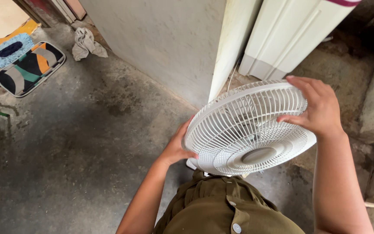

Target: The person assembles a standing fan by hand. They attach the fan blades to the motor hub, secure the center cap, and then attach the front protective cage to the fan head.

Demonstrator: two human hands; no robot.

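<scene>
A white round fan head with a wire grille (pixel 247 130) is held in front of my body, its face tilted up toward me. My left hand (pixel 179 147) grips the grille's left rim, thumb over the front. My right hand (pixel 317 108) clasps the upper right rim, fingers curled over the edge. Whatever is behind the grille is mostly hidden by the bars. My olive-green buttoned shirt (pixel 226 212) shows below the fan.
A stained concrete floor (pixel 78 143) spreads to the left. A patterned mat (pixel 27 67) and a crumpled grey cloth (pixel 87 43) lie at the far left. A grey wall (pixel 165 43) and white panels (pixel 282 34) stand just beyond the fan.
</scene>
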